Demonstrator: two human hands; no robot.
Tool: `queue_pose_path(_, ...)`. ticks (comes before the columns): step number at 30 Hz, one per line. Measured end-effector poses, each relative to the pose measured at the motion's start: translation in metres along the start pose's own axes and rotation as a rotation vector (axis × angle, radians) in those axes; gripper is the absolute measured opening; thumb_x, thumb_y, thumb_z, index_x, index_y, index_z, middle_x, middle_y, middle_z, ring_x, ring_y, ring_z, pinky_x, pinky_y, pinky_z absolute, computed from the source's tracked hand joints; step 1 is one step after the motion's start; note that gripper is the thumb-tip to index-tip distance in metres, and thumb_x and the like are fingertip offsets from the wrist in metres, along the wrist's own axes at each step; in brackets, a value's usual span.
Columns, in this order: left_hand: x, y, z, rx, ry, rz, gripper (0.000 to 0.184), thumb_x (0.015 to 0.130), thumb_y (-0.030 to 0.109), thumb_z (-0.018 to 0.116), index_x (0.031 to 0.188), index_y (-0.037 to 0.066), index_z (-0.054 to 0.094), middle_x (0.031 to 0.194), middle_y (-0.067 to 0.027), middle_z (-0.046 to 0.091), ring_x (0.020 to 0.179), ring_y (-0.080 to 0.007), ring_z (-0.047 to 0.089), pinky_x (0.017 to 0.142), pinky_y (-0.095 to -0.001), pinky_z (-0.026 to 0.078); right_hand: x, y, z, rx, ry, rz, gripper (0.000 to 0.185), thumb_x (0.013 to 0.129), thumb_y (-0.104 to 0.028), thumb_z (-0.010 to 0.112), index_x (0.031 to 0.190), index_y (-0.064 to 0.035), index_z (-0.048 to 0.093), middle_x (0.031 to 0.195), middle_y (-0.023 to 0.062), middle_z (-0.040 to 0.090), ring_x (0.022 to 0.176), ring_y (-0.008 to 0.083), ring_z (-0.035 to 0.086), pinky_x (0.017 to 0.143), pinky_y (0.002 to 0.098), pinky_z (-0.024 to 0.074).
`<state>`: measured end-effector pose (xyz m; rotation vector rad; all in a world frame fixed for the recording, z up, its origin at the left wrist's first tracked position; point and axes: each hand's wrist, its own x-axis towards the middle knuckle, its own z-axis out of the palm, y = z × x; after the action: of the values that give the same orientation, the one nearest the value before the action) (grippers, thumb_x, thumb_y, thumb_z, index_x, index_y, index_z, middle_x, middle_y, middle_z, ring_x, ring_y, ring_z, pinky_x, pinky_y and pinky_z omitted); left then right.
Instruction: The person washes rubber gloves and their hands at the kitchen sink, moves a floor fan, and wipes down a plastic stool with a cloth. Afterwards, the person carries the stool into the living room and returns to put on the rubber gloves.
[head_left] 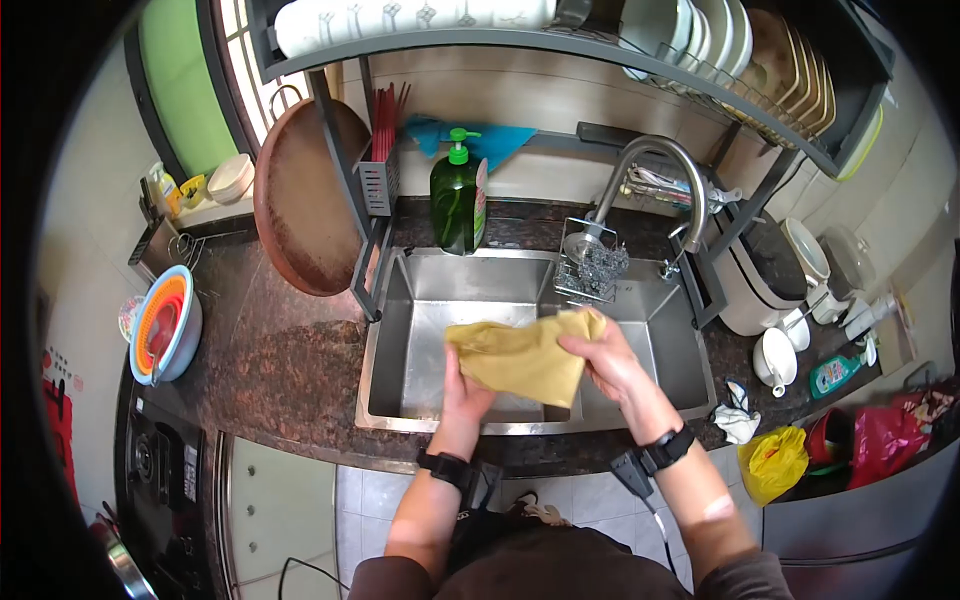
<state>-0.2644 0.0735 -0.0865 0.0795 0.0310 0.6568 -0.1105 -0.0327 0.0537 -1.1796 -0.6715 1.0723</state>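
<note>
Both hands hold a folded yellow cloth (515, 362) stretched out above the steel double sink (400, 400). My left hand (465, 388) grips its left end, with most fingers hidden behind the fabric. At the other end, my right hand (612, 362) pinches the upper right corner, thumb on top. The lower right corner of the cloth hangs loose. Behind the hands, a curved metal faucet (690, 170) arches over the right basin, and a wire caddy (590, 265) with steel scrubbers sits at the divider.
A green pump bottle (457, 200) stands behind the sink. To the left are a round wooden board (315, 200) and a blue basin (190, 340). Overhead runs a dish rack (560, 42). On the right are a white cup (775, 358), a spray bottle (835, 375) and a crumpled cloth (737, 420).
</note>
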Motion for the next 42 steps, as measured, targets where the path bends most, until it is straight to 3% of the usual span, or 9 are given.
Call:
queue_pose_path(11,0.023,0.040,0.116,0.702,-0.009,0.386,0.051,0.072,-0.008,0.060,0.117,0.006,0.042,0.108,-0.0050,0.054,0.097,-0.0159,0.054,0.085,-0.0286,0.044,0.011,0.119,-0.041,0.026,0.412,0.363,0.038,0.077,-0.010,0.061,0.112,-0.0066,0.045,0.109,0.0124,0.054,0.101,0.0202,0.053,0.083,0.0336,0.0443)
queue_pose_path(21,0.032,0.061,0.152,1.332,-0.203,0.337,0.048,0.068,-0.010,0.061,0.112,0.004,0.050,0.108,-0.0023,0.051,0.100,-0.0117,0.049,0.087,-0.0243,0.039,0.049,0.010,0.042,-0.474,0.104,-0.454,0.094,0.059,-0.016,0.077,0.133,-0.0084,0.020,0.132,0.0183,0.031,0.123,0.0277,0.031,0.101,0.0360,0.0278)
queue_pose_path(26,0.041,0.078,0.152,1.488,-0.361,0.366,0.043,0.069,-0.008,0.061,0.109,0.005,0.054,0.110,-0.0013,0.049,0.101,-0.0115,0.048,0.087,-0.0237,0.039,0.076,-0.002,0.053,-0.442,0.032,-0.579,0.083,0.057,-0.018,0.078,0.125,-0.0071,0.033,0.107,0.0152,0.055,0.102,0.0259,0.053,0.086,0.0350,0.0411)
queue_pose_path(32,0.026,0.080,0.173,1.371,-0.404,0.313,0.083,0.063,-0.012,0.064,0.133,0.009,0.024,0.112,-0.0074,0.049,0.102,-0.0157,0.049,0.089,-0.0277,0.040,0.060,-0.014,0.064,-0.476,0.083,-0.599,0.039,0.065,-0.013,0.072,0.099,-0.0031,0.056,0.095,0.0108,0.060,0.086,0.0208,0.059,0.075,0.0302,0.0452)
queue_pose_path(38,0.026,0.072,0.168,1.338,-0.268,0.286,0.063,0.070,0.009,0.068,0.124,0.001,0.036,0.111,-0.0100,0.052,0.097,-0.0168,0.054,0.081,-0.0269,0.046,0.069,0.014,0.072,-0.660,0.183,-0.946,0.014,0.075,-0.013,0.059,0.085,-0.0036,0.055,0.080,0.0093,0.051,0.082,0.0230,0.053,0.073,0.0330,0.0433)
queue_pose_path(39,0.038,0.080,0.148,1.418,-0.218,0.181,0.049,0.070,0.008,0.067,0.113,-0.001,0.047,0.106,-0.0073,0.055,0.095,-0.0141,0.054,0.080,-0.0252,0.045,0.120,0.072,0.063,-0.275,0.250,-0.844,0.008,0.076,-0.012,0.056,0.077,-0.0047,0.054,0.079,0.0066,0.051,0.078,0.0193,0.052,0.069,0.0313,0.0432)
queue_pose_path(40,0.045,0.083,0.130,1.611,-0.228,0.273,0.034,0.074,0.011,0.064,0.104,0.001,0.053,0.096,-0.0029,0.056,0.087,-0.0110,0.054,0.078,-0.0233,0.043,0.084,0.047,0.057,-0.932,0.311,-0.644,0.006,0.075,-0.010,0.054,0.070,-0.0063,0.052,0.080,0.0026,0.050,0.076,0.0130,0.050,0.066,0.0293,0.0424)
queue_pose_path(41,0.038,0.078,0.128,1.636,-0.268,0.340,0.030,0.074,0.010,0.063,0.102,0.001,0.054,0.094,-0.0028,0.056,0.086,-0.0112,0.053,0.078,-0.0242,0.042,0.117,0.090,0.057,-0.049,0.151,-0.621,0.005,0.073,-0.009,0.055,0.070,-0.0059,0.053,0.077,0.0044,0.050,0.073,0.0126,0.051,0.063,0.0281,0.0421)
queue_pose_path(42,0.026,0.072,0.132,1.681,-0.252,0.397,0.028,0.075,0.009,0.061,0.101,0.002,0.053,0.095,-0.0035,0.056,0.086,-0.0116,0.053,0.077,-0.0239,0.043,0.094,0.073,0.068,-0.076,0.229,-0.674,0.005,0.072,-0.009,0.057,0.073,-0.0064,0.053,0.074,0.0073,0.050,0.072,0.0134,0.052,0.061,0.0277,0.0423)
